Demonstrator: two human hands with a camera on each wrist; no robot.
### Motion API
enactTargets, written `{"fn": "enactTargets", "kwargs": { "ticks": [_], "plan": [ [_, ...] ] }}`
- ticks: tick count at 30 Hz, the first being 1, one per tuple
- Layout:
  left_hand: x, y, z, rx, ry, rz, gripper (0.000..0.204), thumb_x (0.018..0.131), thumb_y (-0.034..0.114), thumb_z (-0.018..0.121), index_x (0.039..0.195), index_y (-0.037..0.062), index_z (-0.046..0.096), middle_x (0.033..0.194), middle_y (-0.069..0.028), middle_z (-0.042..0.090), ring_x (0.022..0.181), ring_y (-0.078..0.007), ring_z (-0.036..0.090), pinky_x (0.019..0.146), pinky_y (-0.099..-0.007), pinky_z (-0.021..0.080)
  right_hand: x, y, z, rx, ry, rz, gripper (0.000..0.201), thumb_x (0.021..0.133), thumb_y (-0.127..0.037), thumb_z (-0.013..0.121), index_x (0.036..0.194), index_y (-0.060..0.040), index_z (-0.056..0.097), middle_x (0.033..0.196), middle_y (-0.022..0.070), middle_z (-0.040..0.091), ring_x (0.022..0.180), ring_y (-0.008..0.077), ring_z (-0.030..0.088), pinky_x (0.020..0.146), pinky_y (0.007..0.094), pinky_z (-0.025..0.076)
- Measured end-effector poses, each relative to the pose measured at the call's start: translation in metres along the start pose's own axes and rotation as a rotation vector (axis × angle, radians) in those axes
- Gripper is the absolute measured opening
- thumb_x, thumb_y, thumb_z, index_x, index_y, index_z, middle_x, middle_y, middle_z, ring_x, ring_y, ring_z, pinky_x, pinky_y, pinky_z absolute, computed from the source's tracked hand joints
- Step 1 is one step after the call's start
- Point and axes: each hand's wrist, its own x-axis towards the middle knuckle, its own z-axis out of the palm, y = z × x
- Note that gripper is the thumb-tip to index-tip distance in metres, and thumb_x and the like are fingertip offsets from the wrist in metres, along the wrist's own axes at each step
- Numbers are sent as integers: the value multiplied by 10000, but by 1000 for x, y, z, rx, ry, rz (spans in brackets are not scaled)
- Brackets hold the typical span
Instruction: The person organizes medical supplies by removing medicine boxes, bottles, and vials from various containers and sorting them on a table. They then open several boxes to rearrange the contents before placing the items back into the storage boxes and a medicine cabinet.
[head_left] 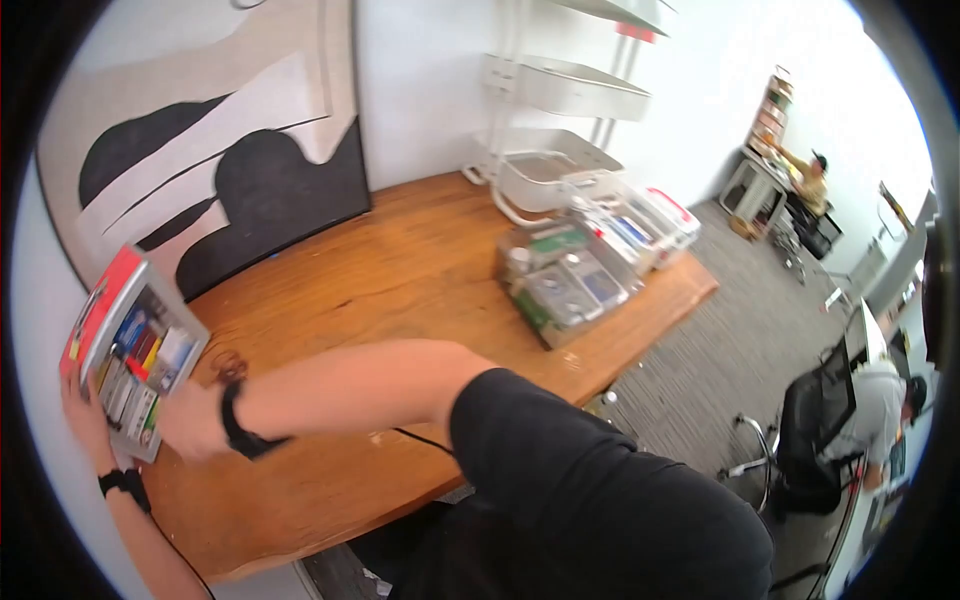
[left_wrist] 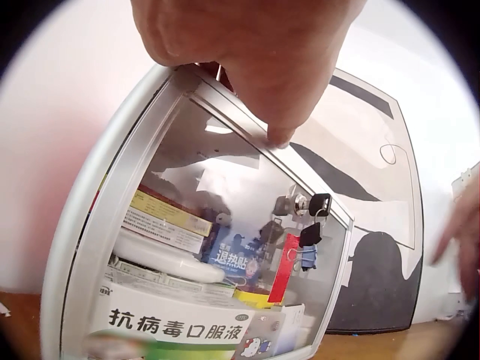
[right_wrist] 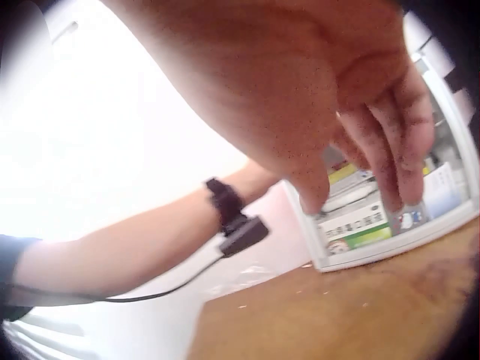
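A medicine box (head_left: pixel 118 330) with a red top, pale metal frame and clear front stands at the table's left end. Behind its front lie packets, including a white and green carton (left_wrist: pixel 172 322) and a blue packet (left_wrist: pixel 232 255). Black-headed keys (left_wrist: pixel 319 204) hang at the lock on the front frame. My left hand (head_left: pixel 88 420) grips the box's top edge, thumb on the front frame; its other fingers are partly hidden. My right hand (head_left: pixel 195 420), blurred, is close before the front, its fingers (right_wrist: pixel 405 165) loosely bent downward with nothing held.
A coiled brown cord (head_left: pixel 230 365) lies on the wooden table (head_left: pixel 400 260) beside the box. Clear bins of supplies (head_left: pixel 570 285) stand at the far end, next to a white tiered cart (head_left: pixel 560 180). A framed picture (head_left: pixel 220 130) leans on the wall. Two people sit farther off.
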Motion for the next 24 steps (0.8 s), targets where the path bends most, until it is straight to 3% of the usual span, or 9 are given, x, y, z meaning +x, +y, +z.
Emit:
{"fn": "enactTargets", "kwargs": {
  "ticks": [4, 5, 6, 9, 12, 13, 15, 18, 24],
  "plan": [
    [8, -11, 10, -55, 6, 81, 522, 1116, 361, 627, 1490, -3, 635, 1546, -277, 588, 1433, -428, 565, 1211, -468, 438, -204, -31, -67, 218, -164, -150, 487, 976, -436, 762, 1177, 5, 724, 1078, 215, 750, 1047, 425, 723, 863, 528, 591],
    [10, -17, 13, -89, -12, 50, 529, 1118, 351, 627, 1501, -14, 618, 1541, -279, 591, 1443, -424, 557, 1213, -463, 434, -255, -28, -68, 277, -42, -124, 447, 1000, -412, 743, 1235, -34, 694, 1054, 187, 744, 1045, 416, 714, 874, 526, 579],
    [12, -16, 12, -120, -31, 18, 537, 1119, 341, 627, 1512, -24, 601, 1537, -280, 595, 1453, -419, 550, 1216, -459, 430, -305, -34, -100, 349, -86, 87, 428, 1009, -410, 739, 1258, -64, 692, 1044, 160, 745, 1025, 387, 723, 853, 500, 584],
    [-18, 39, -29, -474, -29, -59, 529, 1077, 256, 692, 1513, -27, 595, 1527, -264, 611, 1464, -408, 541, 1220, -450, 424, -459, -28, -126, 450, 591, 645, 257, 982, -228, 803, 1184, -71, 774, 1031, 119, 787, 923, 248, 760, 805, 365, 598],
    [-85, 166, -71, -313, -49, 154, 554, 953, 136, 806, 1454, -26, 633, 1488, -228, 642, 1425, -379, 573, 1210, -478, 434, -606, 19, -86, 309, 1398, 1069, 214, 1066, -152, 717, 1179, 27, 742, 1039, 63, 767, 928, 108, 671, 835, 290, 558],
    [-110, 215, -74, -356, -60, 272, 567, 913, 106, 833, 1434, -20, 648, 1468, -217, 654, 1406, -376, 585, 1205, -493, 437, -654, 38, -69, 182, 1439, 1157, 324, 1109, -245, 670, 1203, 60, 722, 1058, 70, 767, 944, 112, 674, 847, 295, 557],
    [-136, 374, -137, -507, -292, 512, 543, 808, 133, 890, 1304, 17, 700, 1441, -190, 654, 1392, -397, 575, 1205, -507, 424, -689, 65, -61, 199, 1368, 1253, 368, 1123, -291, 647, 1215, 57, 723, 1066, 63, 765, 954, 114, 673, 854, 298, 556],
    [-158, 524, -153, -679, -361, 920, 689, 751, 374, 950, 1282, 17, 693, 1474, -195, 621, 1428, -419, 538, 1204, -569, 404, -703, 96, -54, 407, 1251, 1330, 450, 1140, -370, 611, 1227, 56, 725, 1075, 57, 763, 957, 122, 671, 867, 302, 551],
    [-182, 700, -141, -814, -423, 1117, 1009, 844, 646, 836, 1548, 1, 511, 1655, -278, 424, 1564, -477, 369, 1251, -668, 326, -681, 136, -34, 529, 1211, 1224, 450, 1109, -373, 667, 1200, 64, 723, 938, 93, 760, 818, 139, 652, 742, 341, 528]
  ]
}}
